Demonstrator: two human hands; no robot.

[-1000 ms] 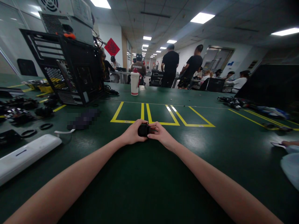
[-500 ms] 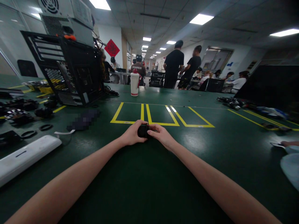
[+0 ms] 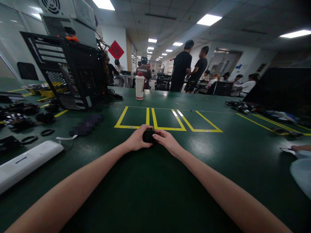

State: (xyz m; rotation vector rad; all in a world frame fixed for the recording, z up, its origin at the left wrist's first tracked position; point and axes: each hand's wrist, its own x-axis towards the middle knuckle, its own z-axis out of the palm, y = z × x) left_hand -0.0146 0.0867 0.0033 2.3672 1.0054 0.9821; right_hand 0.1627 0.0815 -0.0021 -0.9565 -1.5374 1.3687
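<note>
A small black rounded part [image 3: 147,136] is held between my two hands, just above or on the green table; its exact kind is too dark to make out. My left hand [image 3: 136,139] curls around its left side, thumb below and fingers above. From the right, my right hand [image 3: 166,139] pinches its edge between thumb and fingers. The fingers hide much of the part. Just beyond my hands lie yellow tape outlines [image 3: 167,128] on the tabletop.
An open black computer case [image 3: 73,74] stands at left, behind black parts [image 3: 17,119], black rings [image 3: 47,132] and a white power strip [image 3: 31,163]. A white bottle [image 3: 139,86] stands ahead. At the right edge, another person's hand [image 3: 301,148] rests near a small light object.
Both hands keep their grip on the black part with almost no movement. In the background, one standing person has turned the head slightly.
</note>
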